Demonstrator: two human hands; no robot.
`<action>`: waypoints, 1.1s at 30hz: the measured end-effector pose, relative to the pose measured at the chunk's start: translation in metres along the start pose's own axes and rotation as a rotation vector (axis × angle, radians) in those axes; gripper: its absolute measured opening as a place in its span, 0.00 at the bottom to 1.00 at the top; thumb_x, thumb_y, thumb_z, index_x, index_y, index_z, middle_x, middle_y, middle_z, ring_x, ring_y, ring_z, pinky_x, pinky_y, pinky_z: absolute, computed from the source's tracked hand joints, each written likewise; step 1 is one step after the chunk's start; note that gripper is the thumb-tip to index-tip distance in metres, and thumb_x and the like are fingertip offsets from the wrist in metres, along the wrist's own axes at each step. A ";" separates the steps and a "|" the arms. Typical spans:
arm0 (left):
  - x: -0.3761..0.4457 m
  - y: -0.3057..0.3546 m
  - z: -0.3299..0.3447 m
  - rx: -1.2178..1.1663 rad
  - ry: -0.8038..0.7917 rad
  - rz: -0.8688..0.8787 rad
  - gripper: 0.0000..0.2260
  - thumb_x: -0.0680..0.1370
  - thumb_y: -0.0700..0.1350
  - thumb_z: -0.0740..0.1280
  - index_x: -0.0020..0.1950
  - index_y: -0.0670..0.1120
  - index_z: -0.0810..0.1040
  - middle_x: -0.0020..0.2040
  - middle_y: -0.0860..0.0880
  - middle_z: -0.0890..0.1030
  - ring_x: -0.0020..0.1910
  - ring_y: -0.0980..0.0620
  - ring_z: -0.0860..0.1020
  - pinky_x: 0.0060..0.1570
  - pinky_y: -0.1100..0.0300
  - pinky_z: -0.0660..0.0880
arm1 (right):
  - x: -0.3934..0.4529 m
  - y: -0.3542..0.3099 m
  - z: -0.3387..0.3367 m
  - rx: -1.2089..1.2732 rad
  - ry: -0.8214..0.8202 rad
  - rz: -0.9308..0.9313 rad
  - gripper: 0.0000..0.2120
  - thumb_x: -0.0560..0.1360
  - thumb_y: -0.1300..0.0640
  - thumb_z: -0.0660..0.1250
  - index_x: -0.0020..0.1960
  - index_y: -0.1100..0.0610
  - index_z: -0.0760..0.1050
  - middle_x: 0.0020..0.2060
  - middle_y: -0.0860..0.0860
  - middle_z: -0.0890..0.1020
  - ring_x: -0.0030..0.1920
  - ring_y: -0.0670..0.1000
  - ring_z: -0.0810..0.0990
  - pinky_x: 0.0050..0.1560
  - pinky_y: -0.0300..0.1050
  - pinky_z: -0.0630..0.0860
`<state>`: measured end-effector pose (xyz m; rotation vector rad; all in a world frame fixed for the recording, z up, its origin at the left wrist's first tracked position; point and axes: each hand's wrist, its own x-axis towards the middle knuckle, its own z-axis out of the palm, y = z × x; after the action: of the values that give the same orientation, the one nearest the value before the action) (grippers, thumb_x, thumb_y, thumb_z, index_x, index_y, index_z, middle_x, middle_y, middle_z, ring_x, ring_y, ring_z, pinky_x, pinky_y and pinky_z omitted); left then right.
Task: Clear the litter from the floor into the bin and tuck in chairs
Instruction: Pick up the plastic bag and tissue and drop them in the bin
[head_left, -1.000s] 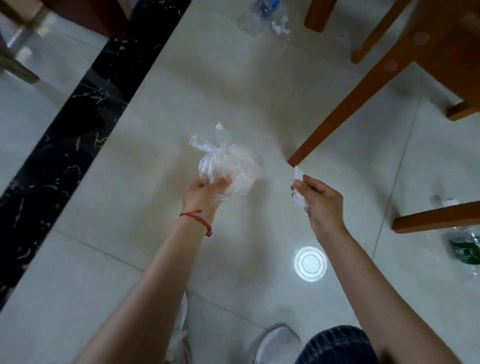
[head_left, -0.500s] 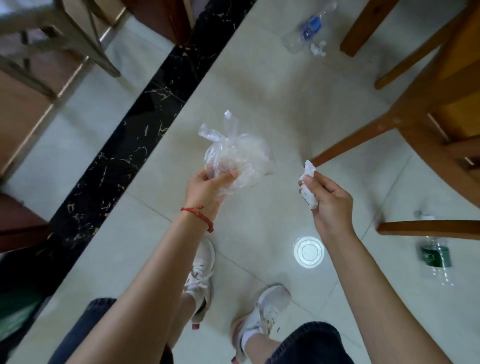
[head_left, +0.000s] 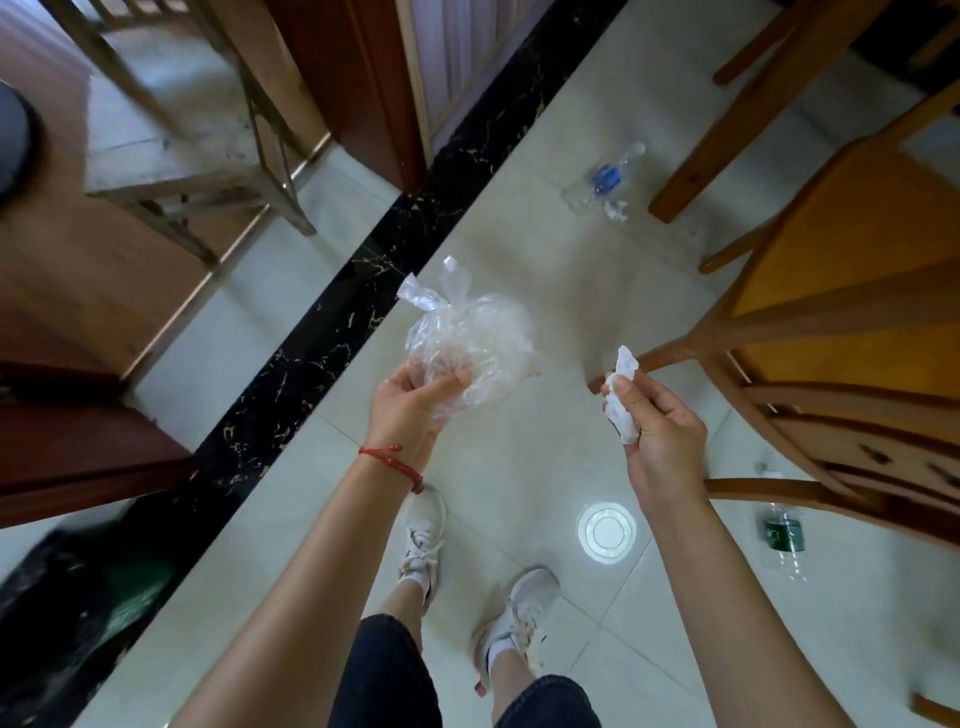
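My left hand (head_left: 410, 402) grips a crumpled clear plastic bag (head_left: 467, 332) above the pale floor tiles. My right hand (head_left: 660, 431) holds a crumpled white tissue (head_left: 621, 400) in its curled fingers. A clear bottle with a blue label (head_left: 605, 179) lies on the floor ahead, with a small white scrap (head_left: 615, 209) beside it. Another bottle with a green label (head_left: 784, 535) lies under the wooden chair (head_left: 852, 332) at the right. A bin lined with a black bag (head_left: 67, 608) shows blurred at the lower left.
A black marble strip (head_left: 332, 332) crosses the floor diagonally. A grey wooden stool (head_left: 176, 140) stands at the upper left, dark red furniture (head_left: 67, 447) at the left edge. More chair legs (head_left: 727, 119) stand at the upper right. My feet in white shoes (head_left: 519, 613) are below.
The view has pulled back and tilted down, as I rose from near the floor. My legs, the stool and the bin have come into sight. Both hands keep their hold.
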<state>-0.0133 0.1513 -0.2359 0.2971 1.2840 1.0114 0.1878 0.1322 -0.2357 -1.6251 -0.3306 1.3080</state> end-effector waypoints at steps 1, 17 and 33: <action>-0.008 0.013 0.004 0.007 -0.009 0.010 0.17 0.70 0.30 0.68 0.24 0.46 0.76 0.32 0.52 0.83 0.38 0.54 0.82 0.49 0.59 0.78 | -0.007 -0.012 0.005 0.005 -0.004 -0.007 0.06 0.71 0.64 0.68 0.44 0.54 0.80 0.34 0.44 0.85 0.43 0.46 0.81 0.48 0.35 0.78; -0.124 0.157 0.023 -0.041 -0.084 0.150 0.18 0.70 0.33 0.68 0.21 0.49 0.76 0.32 0.55 0.82 0.40 0.53 0.81 0.54 0.49 0.75 | -0.131 -0.143 0.073 0.028 -0.082 -0.065 0.07 0.71 0.63 0.69 0.48 0.60 0.81 0.38 0.49 0.83 0.38 0.46 0.80 0.39 0.36 0.76; -0.216 0.150 -0.031 -0.352 0.296 0.339 0.08 0.62 0.35 0.74 0.37 0.41 0.78 0.42 0.47 0.84 0.49 0.42 0.81 0.54 0.41 0.76 | -0.178 -0.155 0.118 -0.201 -0.516 0.003 0.08 0.71 0.63 0.70 0.50 0.60 0.80 0.38 0.50 0.84 0.40 0.47 0.82 0.45 0.39 0.79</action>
<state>-0.0977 0.0618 -0.0011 0.0949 1.3133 1.5944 0.0729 0.1400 0.0017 -1.4250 -0.7918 1.7339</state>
